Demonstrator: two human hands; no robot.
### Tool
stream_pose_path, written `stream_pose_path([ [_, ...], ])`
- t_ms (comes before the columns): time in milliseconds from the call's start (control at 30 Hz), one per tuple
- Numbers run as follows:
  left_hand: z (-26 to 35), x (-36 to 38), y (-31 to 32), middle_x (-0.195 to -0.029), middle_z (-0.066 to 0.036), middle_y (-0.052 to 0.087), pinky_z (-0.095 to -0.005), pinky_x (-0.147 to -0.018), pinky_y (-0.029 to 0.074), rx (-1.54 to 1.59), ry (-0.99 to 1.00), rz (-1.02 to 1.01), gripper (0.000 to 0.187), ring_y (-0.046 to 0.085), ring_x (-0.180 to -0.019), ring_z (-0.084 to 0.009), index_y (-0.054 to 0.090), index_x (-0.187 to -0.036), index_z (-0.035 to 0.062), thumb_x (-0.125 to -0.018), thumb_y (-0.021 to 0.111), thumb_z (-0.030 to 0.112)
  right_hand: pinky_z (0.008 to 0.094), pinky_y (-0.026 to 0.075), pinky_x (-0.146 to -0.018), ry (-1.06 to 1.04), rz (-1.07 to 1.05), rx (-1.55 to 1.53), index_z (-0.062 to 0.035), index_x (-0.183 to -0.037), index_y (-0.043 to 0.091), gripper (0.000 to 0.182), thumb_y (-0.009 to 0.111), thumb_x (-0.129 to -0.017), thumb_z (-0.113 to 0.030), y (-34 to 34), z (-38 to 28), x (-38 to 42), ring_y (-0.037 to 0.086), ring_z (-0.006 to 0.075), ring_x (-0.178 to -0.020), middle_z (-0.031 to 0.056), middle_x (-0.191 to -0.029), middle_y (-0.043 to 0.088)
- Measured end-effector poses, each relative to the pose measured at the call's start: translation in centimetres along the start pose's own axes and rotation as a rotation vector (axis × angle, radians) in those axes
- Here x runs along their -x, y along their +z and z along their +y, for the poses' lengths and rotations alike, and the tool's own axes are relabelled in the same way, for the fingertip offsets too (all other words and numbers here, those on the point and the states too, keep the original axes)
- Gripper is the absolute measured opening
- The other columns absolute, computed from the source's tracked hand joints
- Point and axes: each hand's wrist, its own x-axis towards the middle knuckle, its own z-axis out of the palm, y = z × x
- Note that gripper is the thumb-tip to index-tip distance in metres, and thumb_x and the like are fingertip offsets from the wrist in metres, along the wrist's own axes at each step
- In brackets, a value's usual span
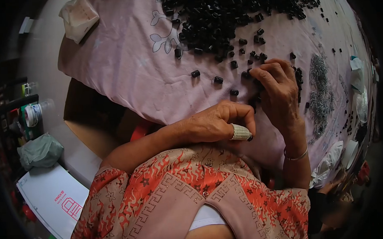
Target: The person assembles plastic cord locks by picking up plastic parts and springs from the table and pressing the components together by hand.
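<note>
My left hand (217, 122) is closed above the near edge of the pink cloth (156, 87), a pale ribbed cover on its thumb. A small black part (249, 138) shows at the thumb tip, pinched against the curled index finger. Farther right, my right hand (279, 85) reaches to the scattered black parts, its thumb and index finger close together at one black piece (246, 74). Whether that piece is gripped is hard to tell. A large pile of black cylindrical parts (213, 22) lies beyond both hands.
Small silvery metal pieces (320, 94) form a heap right of my right hand. A folded paper box (79, 18) sits at the upper left. Below the cloth's left edge is an open cardboard box (90, 131). Another person's arm (332, 185) shows at the lower right.
</note>
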Motion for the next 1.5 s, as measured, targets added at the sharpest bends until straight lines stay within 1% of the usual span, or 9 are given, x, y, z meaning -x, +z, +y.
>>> stream_pose_path([
  [167,0.0,0.0,0.2,-0.069,0.001,0.054,-0.02,-0.053,0.036,-0.01,0.017,-0.006,0.008,0.047,-0.061,-0.0049,0.058,-0.085,0.0025,-0.078,0.055,0.006,0.0399,0.043,-0.077,0.051,-0.025,-0.004,-0.0068,-0.095,0.062,0.036,0.061,-0.061,0.004,-0.1,0.6,0.5,0.054,0.0289,-0.092,0.0075,-0.089,0.058],
  [333,0.2,0.1,0.1,-0.069,0.001,0.055,-0.0199,-0.052,0.037,0.007,-0.069,-0.033,0.008,0.048,-0.059,-0.0052,0.058,-0.085,0.0023,-0.078,0.054,0.004,0.0443,0.035,-0.101,-0.062,-0.002,-0.052,-0.0134,-0.124,0.053,0.063,0.062,-0.063,0.001,1.4,-0.7,-3.4,0.044,0.0329,-0.119,0.012,-0.127,0.047],
  [467,0.5,0.1,0.0,-0.069,0.0,0.055,-0.0201,-0.051,0.038,0.006,-0.027,-0.054,0.008,0.049,-0.058,-0.0057,0.057,-0.085,0.0023,-0.078,0.053,0.003,0.0467,0.03,-0.104,-0.079,-0.13,0.003,-0.0133,-0.123,0.053,0.061,0.06,-0.064,0.0,2.6,-0.8,-3.1,0.037,0.0352,-0.127,0.0114,-0.132,0.044],
  [733,0.1,-0.1,0.1,-0.07,-0.001,0.056,-0.0217,-0.054,0.04,-0.026,0.02,-0.06,0.008,0.051,-0.06,-0.0077,0.057,-0.084,0.0002,-0.078,0.053,0.003,0.0451,0.038,-0.098,0.048,-0.085,0.05,-0.0068,-0.11,0.059,0.05,0.062,-0.062,0.005,0.0,0.5,1.1,0.044,0.0358,-0.119,0.0135,-0.123,0.05],
  [967,0.2,-0.1,-0.2,-0.07,-0.002,0.055,-0.0212,-0.054,0.04,-0.046,-0.039,-0.063,0.008,0.051,-0.06,-0.0078,0.057,-0.084,0.0009,-0.078,0.054,0.003,0.0457,0.034,-0.101,0.003,-0.068,-0.035,-0.0125,-0.121,0.054,0.057,0.065,-0.066,-0.002,1.3,-0.4,-2.9,0.042,0.0357,-0.12,0.0133,-0.126,0.047],
  [1067,0.3,0.1,-0.5,-0.073,-0.003,0.059,-0.0217,-0.057,0.046,-0.027,-0.033,-0.09,0.012,0.057,-0.064,-0.0079,0.058,-0.089,0.0003,-0.085,0.06,0.011,0.0464,0.032,-0.102,-0.056,-0.12,0.057,-0.0139,-0.123,0.053,0.057,0.063,-0.068,-0.003,2.6,-0.8,-3.1,0.039,0.0364,-0.121,0.0132,-0.127,0.045],
  [1133,0.2,0.0,-0.1,-0.069,-0.002,0.056,-0.0213,-0.054,0.041,-0.022,0.006,-0.071,0.011,0.052,-0.06,-0.0079,0.057,-0.084,0.0012,-0.076,0.05,0.0,0.047,0.032,-0.102,-0.066,-0.13,0.09,-0.0143,-0.122,0.054,0.056,0.061,-0.068,-0.002,2.5,-0.9,-2.1,0.039,0.0364,-0.121,0.0128,-0.128,0.045],
  [1267,-0.1,-0.2,-0.1,-0.068,-0.003,0.056,-0.0214,-0.054,0.041,-0.065,0.044,-0.088,0.012,0.052,-0.059,-0.0081,0.057,-0.084,0.0011,-0.075,0.049,-0.001,0.0456,0.033,-0.1,0.013,-0.156,0.07,-0.012,-0.114,0.059,0.051,0.059,-0.065,0.002,0.6,-0.6,0.1,0.042,0.0353,-0.12,0.0127,-0.125,0.048],
  [1500,0.1,-0.2,0.0,-0.068,-0.002,0.056,-0.0215,-0.052,0.04,-0.067,0.0,-0.077,0.013,0.051,-0.058,-0.008,0.057,-0.085,0.0005,-0.075,0.049,0.001,0.0384,0.045,-0.074,0.049,0.057,-0.037,-0.0057,-0.101,0.061,0.042,0.055,-0.061,0.008,-0.8,0.6,-0.4,0.054,0.0294,-0.084,0.0116,-0.091,0.056],
])
